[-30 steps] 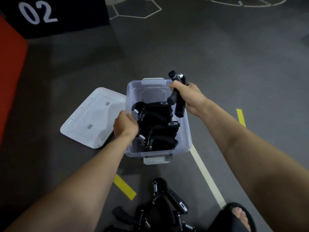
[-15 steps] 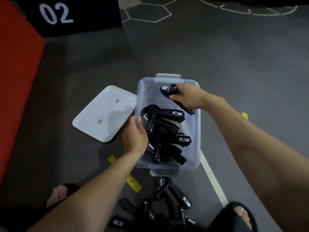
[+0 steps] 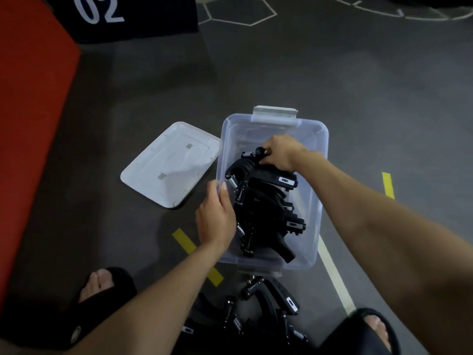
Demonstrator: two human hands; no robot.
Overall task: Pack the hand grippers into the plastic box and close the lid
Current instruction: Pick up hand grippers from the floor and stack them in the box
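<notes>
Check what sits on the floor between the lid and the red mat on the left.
Nothing: in the head view the stretch from the lid to the red mat is bare dark floor, with only shadow across it.

Dark grey floor [image 3: 332, 80], matte, dimly lit, patchy shading. White hexagon outlines [image 3: 240, 11] painted at top centre, curved white lines [image 3: 399, 14] toward top right. Red mat or platform [image 3: 28, 119] along left edge, running diagonally. Black block [image 3: 133, 19] at top left with white "02". White stripe [image 3: 335, 278] running diagonally at lower right. Short yellow tape marks [image 3: 184, 242] lower centre-left, another [image 3: 388, 185] at right. No walls or windows in view, light source out of frame
</notes>
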